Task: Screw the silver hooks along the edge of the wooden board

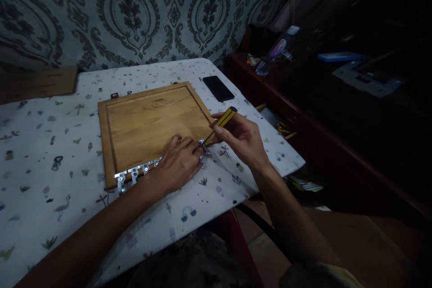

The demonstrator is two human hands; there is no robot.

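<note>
A wooden panel with a raised frame lies flat on the table. Along its near edge runs a shiny metal hook rail, its hooks pointing toward me. My left hand is closed over the right part of the rail, pressing it to the wood and hiding that stretch. In my right hand is a screwdriver with a yellow and black handle, gripped by thumb and fingers. Its thin shaft slants down to the rail's right end, close to my left fingertips. Whether a screw sits under the tip, I cannot tell.
A black phone lies beyond the panel on the patterned tablecloth. Cardboard rests at the far left. To the right stands dark red furniture bearing a plastic bottle, with an open drawer near the table edge.
</note>
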